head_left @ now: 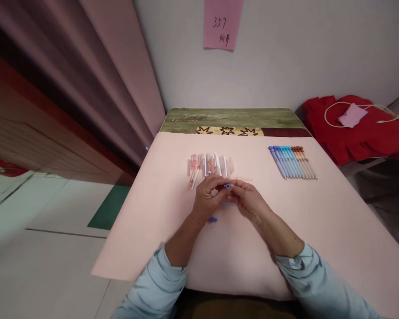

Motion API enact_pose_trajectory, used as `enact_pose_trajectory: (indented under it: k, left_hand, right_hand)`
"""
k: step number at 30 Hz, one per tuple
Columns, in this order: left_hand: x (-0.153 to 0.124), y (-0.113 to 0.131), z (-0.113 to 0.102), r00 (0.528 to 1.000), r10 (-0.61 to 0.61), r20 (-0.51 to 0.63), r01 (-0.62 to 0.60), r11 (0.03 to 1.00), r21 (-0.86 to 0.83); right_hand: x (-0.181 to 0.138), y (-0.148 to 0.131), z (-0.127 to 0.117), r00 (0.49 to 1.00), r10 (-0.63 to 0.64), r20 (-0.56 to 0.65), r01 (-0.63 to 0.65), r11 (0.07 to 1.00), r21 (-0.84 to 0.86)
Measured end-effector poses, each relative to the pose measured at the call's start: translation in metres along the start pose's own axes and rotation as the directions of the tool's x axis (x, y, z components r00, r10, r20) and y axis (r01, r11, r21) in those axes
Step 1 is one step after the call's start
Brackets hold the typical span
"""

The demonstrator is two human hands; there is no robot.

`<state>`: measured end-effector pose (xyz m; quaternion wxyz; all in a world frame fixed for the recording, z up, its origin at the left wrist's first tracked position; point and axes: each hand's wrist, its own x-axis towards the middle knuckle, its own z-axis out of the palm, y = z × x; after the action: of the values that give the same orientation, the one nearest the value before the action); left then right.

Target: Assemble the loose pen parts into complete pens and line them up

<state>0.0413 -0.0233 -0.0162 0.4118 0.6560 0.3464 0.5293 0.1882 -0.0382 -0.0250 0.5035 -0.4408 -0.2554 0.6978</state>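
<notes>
My left hand and my right hand meet over the middle of the table, both closed in a pinch. Between their fingertips is a small blue pen part, its round end facing me; the rest of it is hidden by the fingers. Under my hands lies a pale, slim barrel, partly covered. A short blue piece rests on the paper beside my left wrist. Just beyond my hands is a loose row of clear, pinkish and white pen parts, with a thin clear piece at its right.
Pens in blue, turquoise and brown lie side by side at the right of the pink paper. A green patterned surface shows behind it. Red cloth with a white cable is off to the right; a curtain hangs left.
</notes>
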Motion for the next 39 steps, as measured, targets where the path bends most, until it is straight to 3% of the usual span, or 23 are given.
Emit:
enact_pose_trajectory:
  k: [33,39]
  left_hand:
    - [-0.004,0.01,0.001,0.996,0.092,-0.002,-0.092,0.991,0.093]
    - [-0.003,0.009,0.003,0.991,-0.091,-0.101,0.085,0.994,-0.065]
  right_hand:
    - [0.002,-0.002,-0.004,0.999,0.049,0.015,-0.05,0.996,0.07]
    - [0.002,-0.008,-0.002,0.993,-0.081,-0.083,0.084,0.996,0.038]
